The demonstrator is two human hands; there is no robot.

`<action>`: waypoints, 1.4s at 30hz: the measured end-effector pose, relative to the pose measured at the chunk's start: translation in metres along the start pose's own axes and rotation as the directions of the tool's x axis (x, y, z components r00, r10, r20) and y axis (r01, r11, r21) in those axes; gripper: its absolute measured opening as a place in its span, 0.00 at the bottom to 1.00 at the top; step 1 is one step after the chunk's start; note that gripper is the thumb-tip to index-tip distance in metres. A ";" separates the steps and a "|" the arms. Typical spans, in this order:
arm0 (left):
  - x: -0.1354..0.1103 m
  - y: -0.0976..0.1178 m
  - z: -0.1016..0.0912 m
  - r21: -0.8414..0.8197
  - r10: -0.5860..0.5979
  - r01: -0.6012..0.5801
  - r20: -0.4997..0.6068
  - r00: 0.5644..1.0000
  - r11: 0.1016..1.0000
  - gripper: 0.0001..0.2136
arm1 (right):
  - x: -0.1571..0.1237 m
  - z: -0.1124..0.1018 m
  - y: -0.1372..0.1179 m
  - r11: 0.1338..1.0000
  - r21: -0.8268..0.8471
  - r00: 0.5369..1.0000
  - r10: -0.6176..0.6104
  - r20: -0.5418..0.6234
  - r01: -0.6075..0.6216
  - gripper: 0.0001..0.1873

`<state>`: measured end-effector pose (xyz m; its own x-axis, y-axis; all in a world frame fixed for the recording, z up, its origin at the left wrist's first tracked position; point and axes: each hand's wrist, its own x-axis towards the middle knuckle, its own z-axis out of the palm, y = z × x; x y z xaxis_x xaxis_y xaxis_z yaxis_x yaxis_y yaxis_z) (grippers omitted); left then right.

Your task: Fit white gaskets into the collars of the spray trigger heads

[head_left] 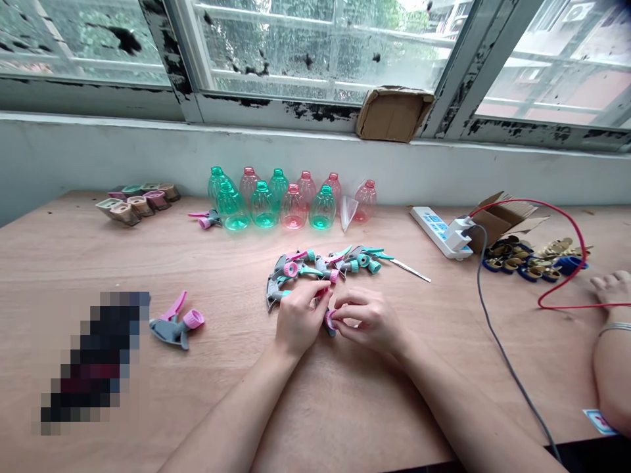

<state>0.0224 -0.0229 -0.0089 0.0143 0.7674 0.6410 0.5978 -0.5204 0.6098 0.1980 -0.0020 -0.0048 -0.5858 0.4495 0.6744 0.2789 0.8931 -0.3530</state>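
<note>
My left hand (298,318) and my right hand (367,318) meet at the middle of the wooden table (345,407), both closed on one small grey spray trigger head with a pink collar (329,320). The fingers hide most of that part. Just beyond my hands lies a heap of trigger heads (325,264) in grey, pink and teal. A single grey and pink trigger head (176,323) lies apart to the left. Farther back stands a cluster of small teal and pink plastic bottles (286,200).
Several small coloured caps or tubs (138,200) sit at the back left. A white power strip (441,230), a grey cable (497,341), a red cable (566,289) and a cardboard box (500,220) lie at the right. Another person's hand (611,289) rests at the right edge.
</note>
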 end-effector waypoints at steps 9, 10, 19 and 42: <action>0.001 0.000 0.000 -0.028 -0.040 0.040 0.004 0.999 0.999 0.05 | -0.001 0.001 0.001 1.000 0.027 1.000 0.004 -0.013 -0.004 0.04; 0.001 0.000 0.000 -0.041 -0.049 0.049 0.002 0.999 0.998 0.04 | 0.000 0.001 0.001 1.000 0.028 1.000 0.009 -0.010 -0.009 0.04; 0.003 0.001 -0.001 -0.122 -0.101 0.101 0.005 0.995 0.987 0.04 | -0.004 -0.010 0.000 0.991 0.055 0.976 0.133 -0.173 -0.126 0.08; 0.003 0.007 -0.004 0.068 0.082 -0.084 0.031 0.996 0.994 0.06 | -0.002 0.000 0.039 0.845 0.010 0.770 0.492 -0.406 -0.535 0.16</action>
<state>0.0234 -0.0254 -0.0007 0.0877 0.7335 0.6740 0.6476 -0.5561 0.5209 0.2103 0.0324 -0.0199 -0.0047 0.7932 0.6090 0.5417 0.5139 -0.6652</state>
